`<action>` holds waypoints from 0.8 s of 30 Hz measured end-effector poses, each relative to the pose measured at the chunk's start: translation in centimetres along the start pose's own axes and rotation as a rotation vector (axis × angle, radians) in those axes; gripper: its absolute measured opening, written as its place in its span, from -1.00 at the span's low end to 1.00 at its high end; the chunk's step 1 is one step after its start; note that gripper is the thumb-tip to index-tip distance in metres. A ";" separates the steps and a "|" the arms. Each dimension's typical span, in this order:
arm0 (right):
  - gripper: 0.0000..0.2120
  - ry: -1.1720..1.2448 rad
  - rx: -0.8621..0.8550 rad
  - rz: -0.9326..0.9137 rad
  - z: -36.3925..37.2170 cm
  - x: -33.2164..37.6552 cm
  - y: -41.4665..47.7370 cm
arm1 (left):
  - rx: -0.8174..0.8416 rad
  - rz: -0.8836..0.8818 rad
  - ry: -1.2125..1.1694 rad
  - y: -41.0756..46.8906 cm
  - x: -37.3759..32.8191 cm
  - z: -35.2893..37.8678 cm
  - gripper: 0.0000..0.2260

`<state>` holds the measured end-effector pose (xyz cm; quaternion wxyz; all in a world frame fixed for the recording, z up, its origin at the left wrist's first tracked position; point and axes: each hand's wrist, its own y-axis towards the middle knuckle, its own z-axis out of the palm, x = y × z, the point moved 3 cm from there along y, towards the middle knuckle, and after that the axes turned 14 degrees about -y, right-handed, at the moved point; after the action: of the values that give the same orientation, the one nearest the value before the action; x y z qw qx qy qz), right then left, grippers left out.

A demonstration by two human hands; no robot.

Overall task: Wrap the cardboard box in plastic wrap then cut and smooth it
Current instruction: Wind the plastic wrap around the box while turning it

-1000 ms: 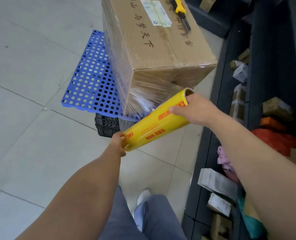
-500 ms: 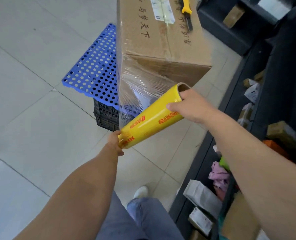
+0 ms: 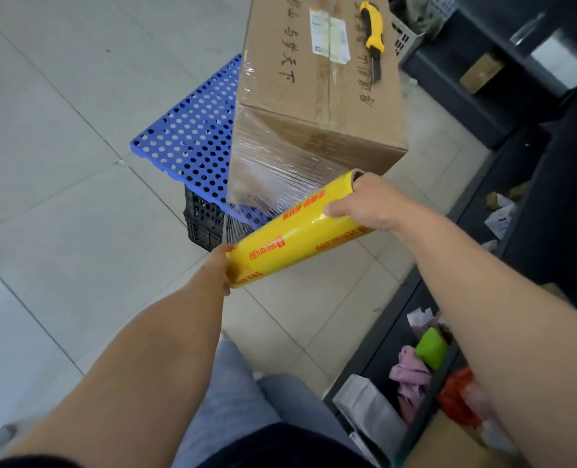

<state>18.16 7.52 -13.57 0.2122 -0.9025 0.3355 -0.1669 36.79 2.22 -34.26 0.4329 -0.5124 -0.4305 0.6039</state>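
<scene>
A big cardboard box (image 3: 317, 76) with black handwriting stands on a blue perforated board (image 3: 192, 136). Clear film (image 3: 273, 177) covers its near side and stretches down to a yellow roll of plastic wrap (image 3: 300, 231), held slanted just in front of the box. My left hand (image 3: 221, 265) holds the roll's lower left end. My right hand (image 3: 368, 204) grips the upper right end, thumb on the yellow surface and fingers at the tube's mouth. A yellow-handled utility knife (image 3: 373, 38) lies on the box top.
The blue board rests on a black crate (image 3: 201, 219) on a pale tiled floor (image 3: 61, 163). Dark low shelves (image 3: 483, 96) with parcels, bags and cloth run along the right. My legs in grey trousers (image 3: 233, 400) are below.
The roll has swung round the box's near corner, so the film now lies across the near face. Both hands kept hold of the roll's ends.
</scene>
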 end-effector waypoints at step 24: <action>-0.40 -0.325 0.357 -0.221 -4.7 -2.1 5.8 | -0.188 -0.004 -0.445 -3.8 7.2 6.7 -0.72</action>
<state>11.48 3.71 -12.73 0.3996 -0.8970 0.1615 -0.0985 29.68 9.63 -31.64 0.2788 -0.4039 -0.5706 0.6585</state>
